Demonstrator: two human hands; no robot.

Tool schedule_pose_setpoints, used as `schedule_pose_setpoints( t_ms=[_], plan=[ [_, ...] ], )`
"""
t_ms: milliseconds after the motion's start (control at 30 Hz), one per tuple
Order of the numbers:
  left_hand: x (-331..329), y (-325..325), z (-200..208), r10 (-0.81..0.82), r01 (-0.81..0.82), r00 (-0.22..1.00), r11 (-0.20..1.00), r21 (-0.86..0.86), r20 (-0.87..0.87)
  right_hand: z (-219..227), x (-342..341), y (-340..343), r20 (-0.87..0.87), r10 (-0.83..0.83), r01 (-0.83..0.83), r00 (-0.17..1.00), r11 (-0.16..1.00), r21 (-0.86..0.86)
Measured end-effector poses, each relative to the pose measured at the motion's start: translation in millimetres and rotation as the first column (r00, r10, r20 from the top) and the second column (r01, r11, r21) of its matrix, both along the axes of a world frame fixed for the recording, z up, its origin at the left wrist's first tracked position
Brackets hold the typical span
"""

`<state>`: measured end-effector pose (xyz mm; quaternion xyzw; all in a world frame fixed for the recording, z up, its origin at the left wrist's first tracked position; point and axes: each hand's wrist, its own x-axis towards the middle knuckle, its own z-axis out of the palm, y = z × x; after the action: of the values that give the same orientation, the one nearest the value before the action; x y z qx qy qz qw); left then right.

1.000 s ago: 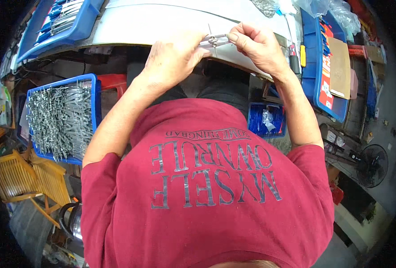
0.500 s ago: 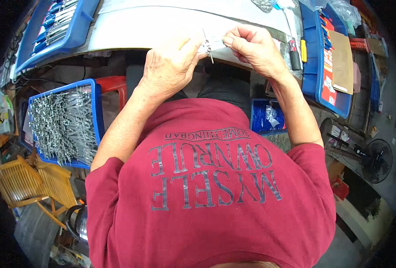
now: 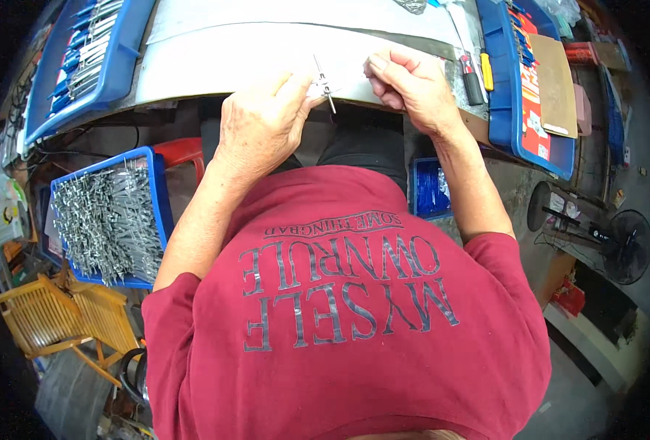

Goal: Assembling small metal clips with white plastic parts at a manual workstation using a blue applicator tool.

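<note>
Above the front edge of the white worktop [image 3: 208,62], my left hand [image 3: 263,121] pinches a small metal part with a thin rod [image 3: 323,84]. The rod stands out crosswise beyond the fingertips, and glare washes out some of the part. To its right, a short gap away, is my right hand [image 3: 416,88]. Its thumb and fingers are pressed together, and whatever lies between them is too small or hidden to name.
Slim metal parts [image 3: 109,220] fill a blue bin [image 3: 162,194] at left. Another blue bin [image 3: 125,55] holds blue-and-silver pieces. At right are a dark-handled screwdriver [image 3: 473,84], a yellow-handled tool [image 3: 487,72] and a blue bin [image 3: 495,110] with cardboard. A fan [image 3: 625,246] stands farther right.
My hands have moved farther apart. The left has shifted left and slightly down with the metal part, while the right has drawn away from it.
</note>
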<state>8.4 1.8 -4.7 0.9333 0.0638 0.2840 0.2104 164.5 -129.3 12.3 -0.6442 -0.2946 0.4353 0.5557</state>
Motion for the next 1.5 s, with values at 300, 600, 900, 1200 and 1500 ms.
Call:
schedule_pose_setpoints(
  t_ms=[300,600,900,1200,1500],
  plan=[
    [2.6,-2.3,4.2,-0.054,0.054,0.999,0.998,-0.024,0.006,-5.6,-6.6,-2.2,-0.019,-0.007,0.007,1.000,1.000,0.022],
    [0.5,-5.7,13.7,-0.091,0.089,0.995,0.995,-0.035,-0.050,-0.9,-18.4,-4.7,0.005,-0.055,0.054,0.998,0.990,0.128],
    [5.9,-5.5,20.0,-0.137,0.136,0.986,0.991,-0.020,-0.090,-3.9,-21.4,-8.1,0.019,-0.127,0.122,0.992,0.978,0.167],
    [8.0,-8.6,28.5,-0.117,0.118,0.990,0.993,0.006,-0.079,-2.0,-21.8,-7.7,0.033,-0.159,0.153,0.987,0.978,0.144],
    [-0.2,-10.7,29.5,-0.088,0.088,0.995,0.996,-0.011,-0.048,-0.8,-25.9,-6.4,0.016,-0.132,0.127,0.991,0.976,0.179]
  ],
)
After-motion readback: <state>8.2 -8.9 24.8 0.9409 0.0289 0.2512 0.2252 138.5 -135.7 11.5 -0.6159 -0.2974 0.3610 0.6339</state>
